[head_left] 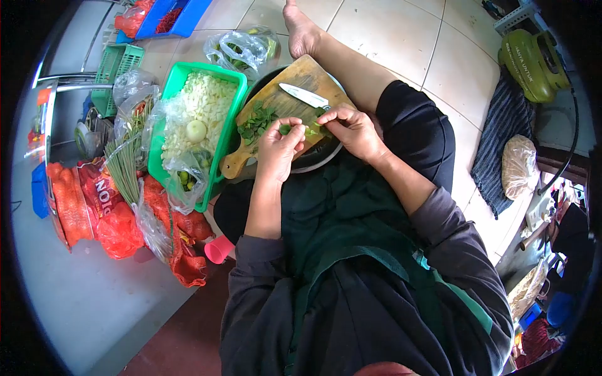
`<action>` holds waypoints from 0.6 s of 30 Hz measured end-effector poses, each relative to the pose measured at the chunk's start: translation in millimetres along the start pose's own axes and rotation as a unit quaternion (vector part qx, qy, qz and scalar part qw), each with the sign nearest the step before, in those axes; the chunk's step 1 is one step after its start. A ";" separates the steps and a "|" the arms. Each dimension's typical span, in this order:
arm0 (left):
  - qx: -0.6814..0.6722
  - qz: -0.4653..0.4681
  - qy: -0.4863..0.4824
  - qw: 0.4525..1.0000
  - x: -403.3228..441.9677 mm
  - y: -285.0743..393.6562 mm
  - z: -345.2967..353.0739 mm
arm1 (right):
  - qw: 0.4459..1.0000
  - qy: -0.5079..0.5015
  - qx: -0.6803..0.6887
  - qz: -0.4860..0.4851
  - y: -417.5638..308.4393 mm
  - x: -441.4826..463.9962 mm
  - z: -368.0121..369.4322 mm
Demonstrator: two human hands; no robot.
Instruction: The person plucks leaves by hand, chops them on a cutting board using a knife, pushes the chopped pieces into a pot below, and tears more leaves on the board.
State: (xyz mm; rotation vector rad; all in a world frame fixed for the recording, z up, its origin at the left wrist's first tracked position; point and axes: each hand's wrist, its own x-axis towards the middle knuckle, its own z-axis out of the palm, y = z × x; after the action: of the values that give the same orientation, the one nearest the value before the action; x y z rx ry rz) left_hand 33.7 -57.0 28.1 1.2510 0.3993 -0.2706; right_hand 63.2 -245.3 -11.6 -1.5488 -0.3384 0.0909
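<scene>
Both hands [320,130] (over the board [315,81]) pinch what look like green leaves [320,113]

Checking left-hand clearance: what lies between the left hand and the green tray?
In the head view, green leaves on the wooden board lie between the left hand and the green tray.

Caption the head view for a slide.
Left hand and right hand finger green leaves over a wooden board bearing a knife, beside a green tray.
</scene>
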 end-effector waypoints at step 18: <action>-0.234 -0.039 0.105 0.966 2.1 -25.5 36.5 | 0.994 0.047 0.018 0.100 0.6 -2.7 6.6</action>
State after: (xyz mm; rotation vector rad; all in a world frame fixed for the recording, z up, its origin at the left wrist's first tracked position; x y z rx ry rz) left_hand 30.4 -99.4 14.7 0.8014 0.6549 -0.0991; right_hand 59.0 -239.7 -12.7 -1.5417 -0.1063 0.1793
